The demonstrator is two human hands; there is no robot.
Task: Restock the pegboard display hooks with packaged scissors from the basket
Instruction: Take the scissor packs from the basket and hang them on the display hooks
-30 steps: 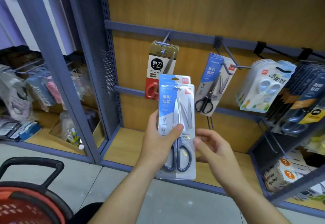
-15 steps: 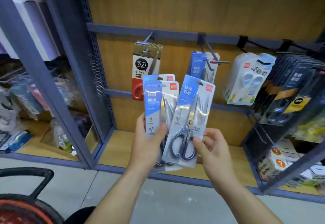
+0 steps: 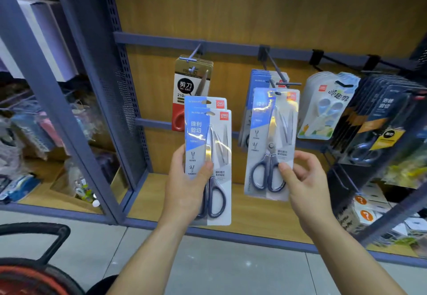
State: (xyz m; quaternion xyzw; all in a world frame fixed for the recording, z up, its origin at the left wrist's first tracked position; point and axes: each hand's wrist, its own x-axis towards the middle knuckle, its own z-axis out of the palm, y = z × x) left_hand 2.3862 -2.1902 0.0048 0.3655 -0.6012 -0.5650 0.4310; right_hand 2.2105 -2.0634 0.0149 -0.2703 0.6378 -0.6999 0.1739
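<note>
My left hand grips two stacked blue-and-white packs of scissors by their lower half, upright, in front of the shelf. My right hand holds one matching scissors pack by its bottom right corner. That pack's top hole sits just below the tip of a display hook, where several identical blue packs hang behind it. The red basket with its black handle lies at the bottom left.
A gold-and-red scissors pack hangs on the hook to the left. White children's scissors packs and dark scissors packs hang to the right. A wooden shelf board runs below. A perforated blue upright divides the bays.
My right hand took one pack off the stack, then lifted it up and right toward the hook with the blue packs. My left hand kept hold of the other two.
</note>
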